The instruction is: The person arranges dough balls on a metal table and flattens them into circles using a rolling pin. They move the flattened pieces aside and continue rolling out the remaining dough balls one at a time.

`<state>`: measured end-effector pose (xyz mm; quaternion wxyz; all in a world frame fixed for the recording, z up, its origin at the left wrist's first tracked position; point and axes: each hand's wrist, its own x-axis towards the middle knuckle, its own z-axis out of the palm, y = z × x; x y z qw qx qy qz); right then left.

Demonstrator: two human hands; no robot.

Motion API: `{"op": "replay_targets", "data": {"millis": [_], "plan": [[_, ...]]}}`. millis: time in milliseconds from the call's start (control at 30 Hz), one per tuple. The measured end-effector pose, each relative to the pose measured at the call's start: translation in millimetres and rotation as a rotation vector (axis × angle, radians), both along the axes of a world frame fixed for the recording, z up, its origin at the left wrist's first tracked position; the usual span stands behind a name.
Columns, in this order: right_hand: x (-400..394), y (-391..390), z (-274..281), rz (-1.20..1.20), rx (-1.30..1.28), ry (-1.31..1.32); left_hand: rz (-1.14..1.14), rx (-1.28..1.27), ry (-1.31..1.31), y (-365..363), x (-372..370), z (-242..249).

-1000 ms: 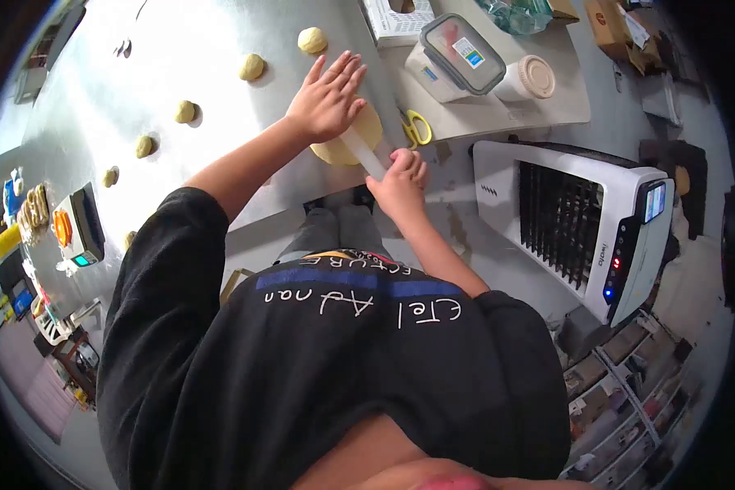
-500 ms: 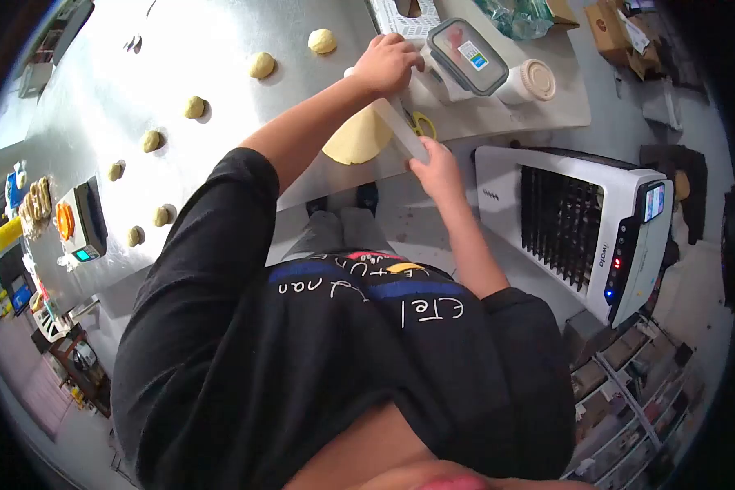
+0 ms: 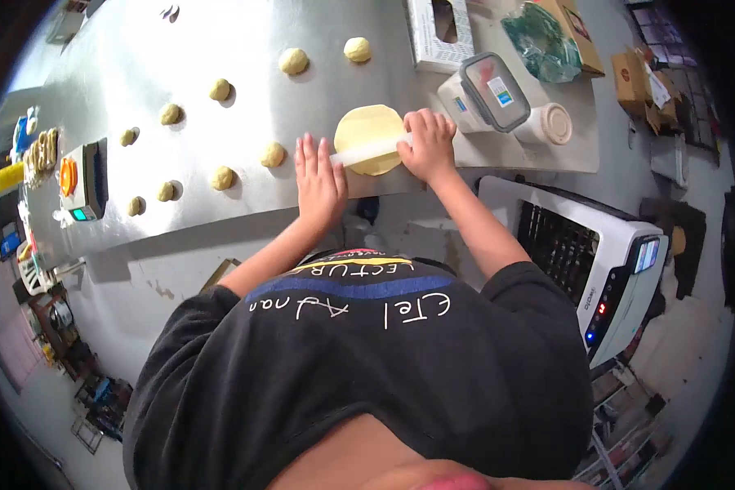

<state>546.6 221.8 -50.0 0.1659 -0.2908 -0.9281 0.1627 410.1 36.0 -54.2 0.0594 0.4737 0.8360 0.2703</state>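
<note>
- Far left: a scale [image 3: 77,196] with a lit green display stands at the left part of the counter [image 3: 253,122].
- Left to centre: nine dough balls [image 3: 222,178] lie spaced apart in two rows. The nearest dough ball [image 3: 272,154] is just beside the left grip [image 3: 320,184]; a sideways swing of that arm could flatten or knock it.
- Left grip: fingers extended, almost straight, unclenched; it touches the left end of the rolling pin [image 3: 371,150] without visibly closing round it. So loose a contact could let the pin skew.
- Centre: the pin crosses the lower part of the dough sheet [image 3: 369,126], its right end slightly higher in view. The sheet lies flat near the counter's front edge; overlong strokes toward the body could carry dough over it, and unequal pressure could thin one side.
- Right grip [image 3: 430,145]: fingers bent, apparently grasping the pin's right end; its underside is hidden.
- Right: a lidded container [image 3: 486,98] stands near the right grip, a white cup [image 3: 545,126] beside it. A wide outward stroke could nudge the container.
</note>
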Motion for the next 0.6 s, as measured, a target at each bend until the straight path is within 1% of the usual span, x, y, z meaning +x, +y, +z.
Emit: {"op": "replay_targets", "data": {"millis": [33,67,100,133,167,233,300,333,400,433,467,533,567,600], "plan": [[-9.7,1.8,0.2,-0.066,0.053,0.0,0.019,0.006,0.11,6.4,-3.8,-1.3],[-19.0,4.8,0.2,-0.132,0.107,0.0,0.031,-0.002,0.104,16.4,-11.8,-0.7],[-32.2,14.7,0.0,-0.145,0.162,-0.003,0.065,-0.11,0.107,30.2,-24.0,-0.2],[-44.1,24.2,-1.5,-0.134,0.16,-0.005,0.096,-0.216,0.112,43.0,-35.8,-0.5],[-55.6,34.3,-2.8,-0.157,0.167,-0.015,0.108,-0.216,0.11,53.2,-45.4,-2.6],[-77.2,50.9,-3.7,-0.178,0.18,-0.019,0.187,-0.106,0.102,71.5,-62.9,-4.2],[-95.1,63.8,-6.1,-0.213,0.181,0.071,0.21,-0.08,0.124,85.8,-76.8,-4.9],[-101.3,70.1,-5.2,-0.208,0.18,0.07,0.226,-0.06,0.143,89.4,-81.0,-4.2],[-114.8,86.2,-1.2,-0.21,0.221,0.314,0.213,-0.024,0.13,94.3,-89.9,-0.2],[-121.1,99.7,-6.5,-0.174,0.218,0.493,0.194,0.031,0.196,96.2,-95.3,-1.7],[-118.1,103.1,2.3,-0.17,0.219,0.495,0.173,0.084,0.262,96.2,-96.1,0.4],[-111.7,117.8,24.8,-0.071,-0.102,0.349,0.191,0.118,0.308,93.7,-90.6,7.4],[-103.0,122.3,32.2,0.016,-0.165,0.272,0.16,0.191,0.303,90.1,-82.7,14.6],[-88.7,118.1,36.2,0.022,-0.164,0.275,0.131,0.264,0.298,85.7,-72.3,21.8]]}}
